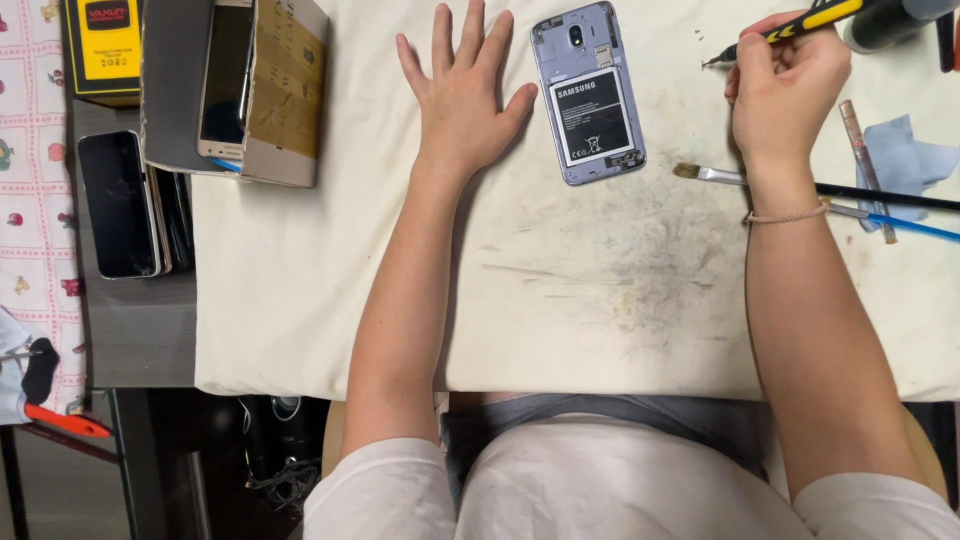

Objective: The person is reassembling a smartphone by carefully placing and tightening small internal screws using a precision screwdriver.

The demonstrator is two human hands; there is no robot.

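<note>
A single head-worn camera looks almost straight down from above the person's seat, close enough that both forearms run up from the lower edge. The view faces forward across the cloth-covered worktable (300,330), whose far side lies at the top of the frame and near edge about two-thirds down. The person's lap fills the bottom, with a strip of floor at lower left. No second view overlaps this one.
</note>
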